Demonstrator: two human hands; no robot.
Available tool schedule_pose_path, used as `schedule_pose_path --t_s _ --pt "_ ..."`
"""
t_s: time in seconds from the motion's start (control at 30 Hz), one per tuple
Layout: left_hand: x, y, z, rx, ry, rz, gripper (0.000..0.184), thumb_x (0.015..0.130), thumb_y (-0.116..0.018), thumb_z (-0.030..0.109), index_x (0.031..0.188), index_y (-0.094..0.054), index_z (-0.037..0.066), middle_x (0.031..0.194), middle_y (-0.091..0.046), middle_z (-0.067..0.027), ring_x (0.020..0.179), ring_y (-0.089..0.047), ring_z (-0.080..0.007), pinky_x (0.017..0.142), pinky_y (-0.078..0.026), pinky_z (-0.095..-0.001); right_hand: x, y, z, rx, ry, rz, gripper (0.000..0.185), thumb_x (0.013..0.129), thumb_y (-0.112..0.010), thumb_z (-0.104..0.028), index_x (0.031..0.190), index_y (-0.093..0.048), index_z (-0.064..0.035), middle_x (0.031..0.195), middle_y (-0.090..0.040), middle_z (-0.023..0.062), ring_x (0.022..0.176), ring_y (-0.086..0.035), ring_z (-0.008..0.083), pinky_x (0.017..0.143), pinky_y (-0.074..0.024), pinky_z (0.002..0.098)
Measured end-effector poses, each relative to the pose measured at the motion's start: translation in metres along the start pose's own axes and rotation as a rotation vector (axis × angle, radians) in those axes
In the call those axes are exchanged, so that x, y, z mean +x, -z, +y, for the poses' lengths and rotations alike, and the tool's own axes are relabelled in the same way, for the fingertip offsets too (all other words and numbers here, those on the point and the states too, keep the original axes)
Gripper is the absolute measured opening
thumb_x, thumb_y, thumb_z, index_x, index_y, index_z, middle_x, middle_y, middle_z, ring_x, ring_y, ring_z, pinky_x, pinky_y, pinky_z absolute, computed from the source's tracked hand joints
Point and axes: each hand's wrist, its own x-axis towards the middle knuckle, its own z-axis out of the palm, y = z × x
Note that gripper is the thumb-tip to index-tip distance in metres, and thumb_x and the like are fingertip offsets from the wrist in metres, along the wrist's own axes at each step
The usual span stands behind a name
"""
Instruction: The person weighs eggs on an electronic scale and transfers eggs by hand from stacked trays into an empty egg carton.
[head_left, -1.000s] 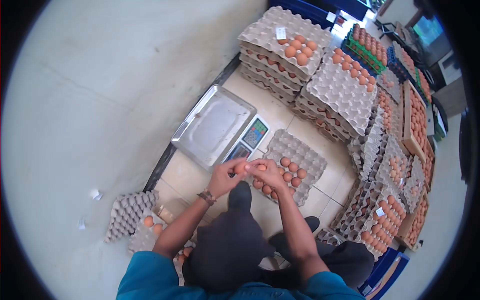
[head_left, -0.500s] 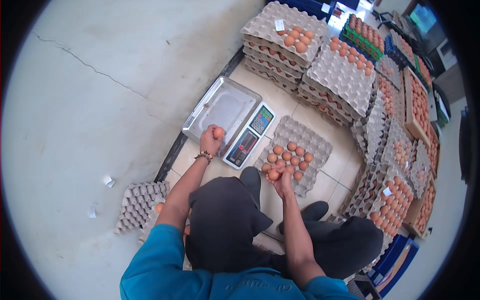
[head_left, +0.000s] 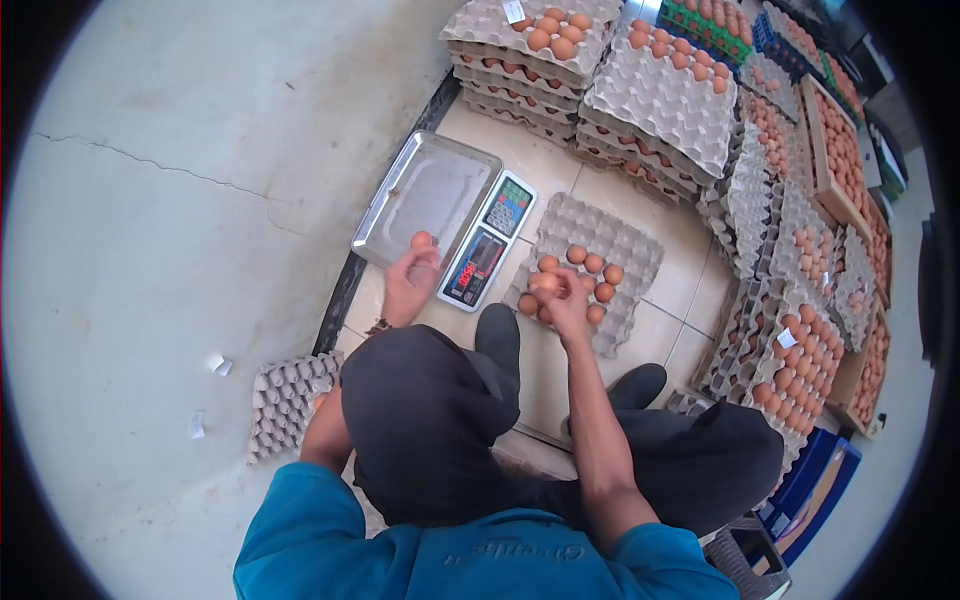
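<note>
Knee (head_left: 415, 410) before left forearm (head_left: 326, 432), tray stacks (head_left: 662, 110) beyond; right fingers (head_left: 570, 290) around egg (head_left: 540, 282), grip of left fingers (head_left: 416, 258) unclear

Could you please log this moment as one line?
left hand: touching one brown egg at silver metal scale pan; right hand: holding another brown egg over grey cardboard tray; black display: red digits

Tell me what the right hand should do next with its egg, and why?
I'd say the right hand could gently lower its egg into one of the empty cups in the grey tray. The egg is held above that tray, where other eggs already sit and plenty of cups look free.
</note>
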Motion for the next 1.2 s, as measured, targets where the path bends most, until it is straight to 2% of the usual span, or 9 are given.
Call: schedule_pose_path --t_s 0.1,0.2,0.4,0.5,0.57,0.63,0.73,0.83,1.2 --pt "-0.037 -0.024 -0.014 -0.416 0.51 -0.349 0.038 0.092 -0.069 0.006 0.129 -0.063 0.002 0.104 -0.072 -0.0069 0.094 -0.069 -0.0146 0.083 -0.055 -0.0285 -0.006 -0.028 0.007 -0.093 0.151 -0.205 0.031 0.076 -0.082 -0.013 0.101 -0.068 -0.0029 0.095 -0.068 0.0076 0.087 -0.066 0.0119 0.073 -0.055 0.0284" --pt "-0.053 -0.041 0.001 -0.61 0.994 -0.397 0.052 0.094 -0.071 0.015 0.142 -0.053 0.005 0.122 -0.067 -0.0083 0.106 -0.068 -0.0178 0.093 -0.056 -0.0351 -0.027 -0.052 -0.003 -0.155 0.162 -0.365 0.036 0.07 -0.087 -0.016 0.097 -0.069 -0.0008 0.093 -0.069 0.01 0.084 -0.067 0.0131 0.07 -0.0559 0.0305" --pt "-0.063 -0.044 -0.017 -0.624 0.922 -0.502 0.058 0.092 -0.073 0.015 0.144 -0.05 0.004 0.125 -0.066 -0.0102 0.108 -0.068 -0.0194 0.093 -0.057 -0.0337 -0.043 -0.056 -0.011 -0.227 0.187 -0.441 0.054 0.067 -0.089 -0.02 0.111 -0.066 0.0018 0.093 -0.068 0.0102 0.082 -0.068 0.0146 0.069 -0.0566 0.0298" --pt "-0.042 -0.029 -0.017 -0.672 0.828 -0.209 0.044 0.088 -0.078 0.011 0.126 -0.058 -0.001 0.115 -0.069 -0.0112 0.101 -0.069 -0.0179 0.087 -0.058 -0.0318 -0.038 -0.045 -0.02 0.063 -0.133 -0.328 0.053 0.072 -0.087 -0.016 0.115 -0.062 0.0035 0.093 -0.067 0.0093 0.083 -0.067 0.014 0.07 -0.056 0.0273" --pt "-0.008 -0.014 -0.019 -0.461 0.62 -0.109 0.04 0.085 -0.08 0.012 0.117 -0.06 0.001 0.109 -0.07 -0.0088 0.095 -0.069 -0.0159 0.083 -0.057 -0.0303 -0.02 -0.036 0.002 0.037 -0.093 -0.191 0.047 0.076 -0.083 -0.013 0.115 -0.061 0.0039 0.093 -0.066 0.0086 0.08 -0.066 0.0123 0.068 -0.0551 0.0252" --pt "0.029 -0.005 -0.025 -0.136 0.216 -0.094 0.044 0.08 -0.084 0.016 0.117 -0.063 0.005 0.105 -0.07 -0.0076 0.091 -0.068 -0.0142 0.078 -0.054 -0.0268 -0.012 -0.027 0.028 0.056 -0.083 -0.099 0.041 0.078 -0.08 -0.01 0.113 -0.062 0.0039 0.093 -0.065 0.0072 0.077 -0.064 0.01 0.067 -0.0536 0.0229" --pt "0.072 0.002 -0.008 0.299 0.145 -0.077 0.046 0.074 -0.087 0.02 0.113 -0.068 0.009 0.104 -0.071 -0.0097 0.094 -0.068 -0.0192 0.082 -0.053 -0.0311 -0.001 -0.011 0.037 0.124 -0.117 -0.038 0.034 0.08 -0.076 -0.006 0.11 -0.064 0.0038 0.092 -0.064 0.0046 0.074 -0.06 0.0067 0.067 -0.0513 0.0206" --pt "0.097 -0.007 -0.027 0.57 -0.193 -0.049 0.047 0.069 -0.088 0.025 0.11 -0.071 0.011 0.104 -0.071 -0.0113 0.097 -0.066 -0.0279 0.087 -0.051 -0.0381 -0.004 -0.007 0.04 0.174 -0.181 -0.006 0.029 0.082 -0.071 -0.003 0.109 -0.064 0.0047 0.09 -0.064 0.0043 0.075 -0.06 0.0064 0.067 -0.0509 0.0208" --pt "0.099 -0.029 -0.057 0.651 -0.007 -0.056 0.059 0.069 -0.087 0.031 0.12 -0.066 0.011 0.112 -0.068 -0.0141 0.108 -0.06 -0.0343 0.095 -0.048 -0.0448 -0.012 0.008 0.047 0.194 -0.168 0.108 0.022 0.086 -0.064 -0.001 0.107 -0.065 0.0049 0.089 -0.066 0.0057 0.075 -0.06 0.0074 0.067 -0.0506 0.0213"
